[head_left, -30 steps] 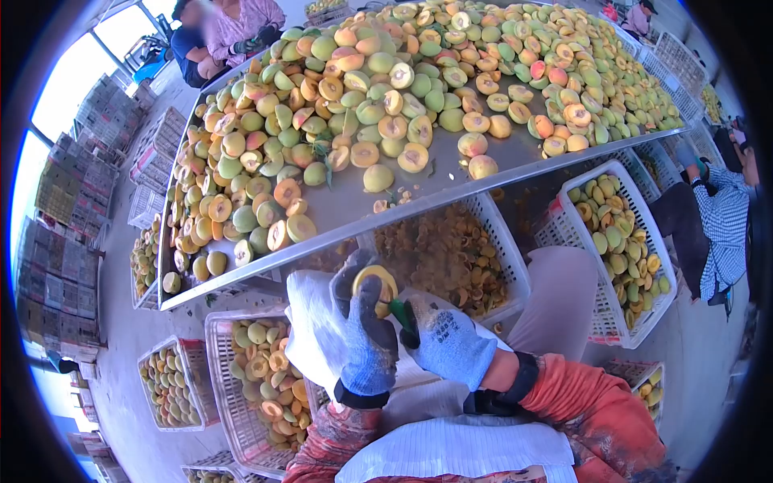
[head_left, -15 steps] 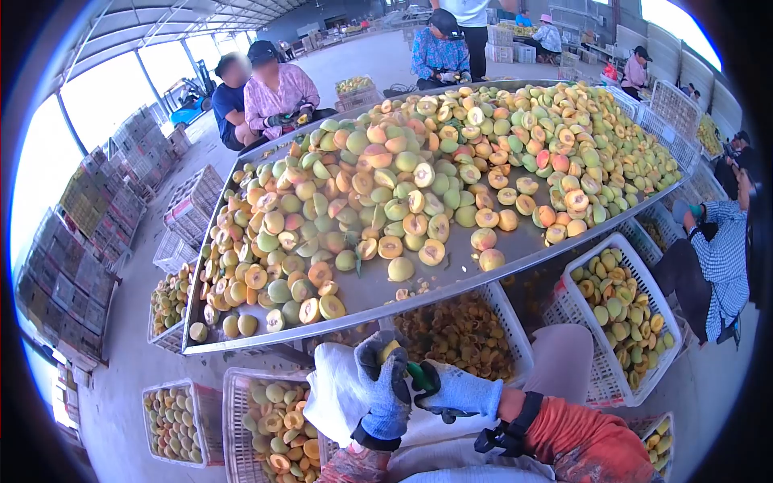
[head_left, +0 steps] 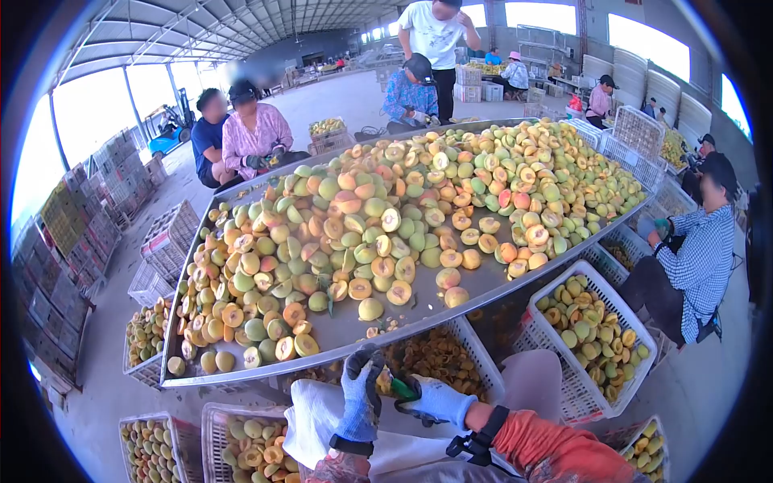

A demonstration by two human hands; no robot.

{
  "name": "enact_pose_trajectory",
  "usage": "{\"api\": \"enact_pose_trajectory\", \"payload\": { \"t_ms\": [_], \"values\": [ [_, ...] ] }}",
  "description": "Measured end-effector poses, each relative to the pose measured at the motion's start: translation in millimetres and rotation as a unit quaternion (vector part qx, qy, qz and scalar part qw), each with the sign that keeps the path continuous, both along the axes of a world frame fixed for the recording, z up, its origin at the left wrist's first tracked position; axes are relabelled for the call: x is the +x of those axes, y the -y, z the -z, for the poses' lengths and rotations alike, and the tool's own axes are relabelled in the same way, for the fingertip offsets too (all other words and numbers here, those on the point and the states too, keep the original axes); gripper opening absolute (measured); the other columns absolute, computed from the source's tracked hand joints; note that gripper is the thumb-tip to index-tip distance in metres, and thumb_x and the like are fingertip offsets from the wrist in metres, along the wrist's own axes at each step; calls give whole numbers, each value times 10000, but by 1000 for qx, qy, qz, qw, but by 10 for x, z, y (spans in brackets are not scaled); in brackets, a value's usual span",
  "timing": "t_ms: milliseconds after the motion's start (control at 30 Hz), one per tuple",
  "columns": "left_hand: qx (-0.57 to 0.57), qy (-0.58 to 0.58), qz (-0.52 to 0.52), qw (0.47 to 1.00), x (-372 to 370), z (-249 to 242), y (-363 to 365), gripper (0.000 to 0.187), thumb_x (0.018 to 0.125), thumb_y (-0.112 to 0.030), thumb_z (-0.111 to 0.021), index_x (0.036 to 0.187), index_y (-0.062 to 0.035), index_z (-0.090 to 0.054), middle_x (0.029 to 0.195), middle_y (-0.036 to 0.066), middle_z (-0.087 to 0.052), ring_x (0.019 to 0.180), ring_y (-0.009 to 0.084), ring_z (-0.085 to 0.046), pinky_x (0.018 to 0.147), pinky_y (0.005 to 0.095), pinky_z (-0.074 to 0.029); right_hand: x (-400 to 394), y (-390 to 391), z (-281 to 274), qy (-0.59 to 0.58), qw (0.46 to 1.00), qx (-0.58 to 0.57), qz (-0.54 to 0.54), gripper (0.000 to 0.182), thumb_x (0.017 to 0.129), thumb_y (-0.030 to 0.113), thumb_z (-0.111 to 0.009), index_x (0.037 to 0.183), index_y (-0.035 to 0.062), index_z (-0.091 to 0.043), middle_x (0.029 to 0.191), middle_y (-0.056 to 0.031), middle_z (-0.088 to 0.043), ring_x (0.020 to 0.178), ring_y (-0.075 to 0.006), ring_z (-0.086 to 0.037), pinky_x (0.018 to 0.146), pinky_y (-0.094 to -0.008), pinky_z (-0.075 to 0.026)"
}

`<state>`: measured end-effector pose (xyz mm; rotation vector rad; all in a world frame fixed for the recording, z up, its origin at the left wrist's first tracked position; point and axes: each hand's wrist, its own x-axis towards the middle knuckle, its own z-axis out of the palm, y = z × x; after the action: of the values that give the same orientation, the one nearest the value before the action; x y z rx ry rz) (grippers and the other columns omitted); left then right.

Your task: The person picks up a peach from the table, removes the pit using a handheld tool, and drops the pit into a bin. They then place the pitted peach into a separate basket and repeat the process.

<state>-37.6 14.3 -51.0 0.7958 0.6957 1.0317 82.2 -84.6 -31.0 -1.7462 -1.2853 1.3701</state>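
My left hand (head_left: 360, 398), in a blue and dark glove, is raised below the metal table's near edge. Its fingers are curled around a small piece of fruit (head_left: 383, 380), mostly hidden. Just to the right, my right hand (head_left: 439, 400), gloved the same way, is closed on a green-handled tool (head_left: 402, 390) that points at the left hand. A white cloth (head_left: 310, 414) lies over my lap beneath both hands. Halved and whole yellow-green fruit (head_left: 354, 209) is heaped on the metal table (head_left: 338, 326) in front.
A crate of cut scraps (head_left: 475, 354) stands under the table's near edge. Fruit crates stand at the right (head_left: 592, 338) and lower left (head_left: 241, 443). A person in a checked shirt (head_left: 696, 258) sits at the right; others sit beyond the table, and one person (head_left: 435, 40) stands.
The view has tilted up, so the table and hands appear lower. My left hand has opened slightly upward beside the tool. The standing person is now more fully visible.
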Motion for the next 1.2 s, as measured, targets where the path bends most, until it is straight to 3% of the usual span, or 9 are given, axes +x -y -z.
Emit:
{"api": "enact_pose_trajectory", "payload": {
  "t_ms": [100,567,633,667,800,867,1000,1067,1200],
  "values": [
    [101,-109,-45,988,95,125,167,286,811,-40,-620,1082,20,-550,963,75,-597,779,156,-592,720,255,-489,-156,82,-12,262,963,36,58,511,768,434,-600,1069,36,-488,771,-214,-625,765,-404,-609,696,-467,-472],
    [70,-204,-21,976,-3,-50,-77,146,817,-63,-602,916,33,-651,872,82,-661,771,148,-614,698,256,-481,-235,20,-198,51,991,122,22,451,727,231,-665,1041,-37,-484,910,-235,-604,842,-368,-599,727,-402,-467],
    [444,-318,-186,817,-21,-138,3,115,819,-51,-610,880,41,-641,906,83,-656,825,143,-612,715,255,-478,-279,34,-283,-35,993,107,29,449,730,227,-663,1044,-36,-479,918,-234,-604,849,-368,-597,729,-401,-468],
    [454,-315,-178,814,-45,-162,0,101,817,-34,-613,869,51,-627,926,101,-651,868,170,-613,723,248,-478,-298,34,-319,-120,987,95,37,448,732,223,-660,1047,-35,-474,925,-233,-604,857,-367,-596,731,-399,-468],
    [289,-180,-153,928,-3,-7,-51,139,829,-67,-602,900,50,-626,916,116,-650,830,200,-627,710,251,-490,-297,30,-196,25,987,155,31,449,733,221,-665,1046,-31,-465,880,-222,-614,790,-364,-604,705,-404,-473],
    [-10,-100,-5,995,-70,-121,-57,191,841,-104,-588,937,58,-621,904,124,-649,785,209,-636,700,270,-508,-297,59,-321,100,989,109,8,473,724,218,-679,1049,-38,-451,813,-205,-621,684,-377,-596,674,-414,-476],
    [-42,-38,100,993,-192,-276,5,244,855,-141,-571,976,65,-618,906,126,-652,753,198,-641,683,273,-518,-253,106,-104,202,952,229,-23,447,736,189,-674,1046,-28,-436,682,-146,-587,519,-300,-565,536,-388,-480],
    [84,-146,112,979,-223,-302,35,218,854,-84,-546,1008,44,-632,933,107,-660,773,164,-631,677,250,-508,-182,115,-398,-69,996,-14,-51,402,757,157,-654,1055,7,-429,615,-79,-519,442,-187,-522,406,-314,-438],
    [88,-93,171,977,-287,-314,21,285,843,-137,-591,1028,80,-610,935,142,-655,782,185,-636,690,279,-528,-96,143,-380,-240,965,-92,-52,331,783,129,-660,1051,57,-478,636,3,-465,439,-71,-419,374,-218,-376]
  ]
}}
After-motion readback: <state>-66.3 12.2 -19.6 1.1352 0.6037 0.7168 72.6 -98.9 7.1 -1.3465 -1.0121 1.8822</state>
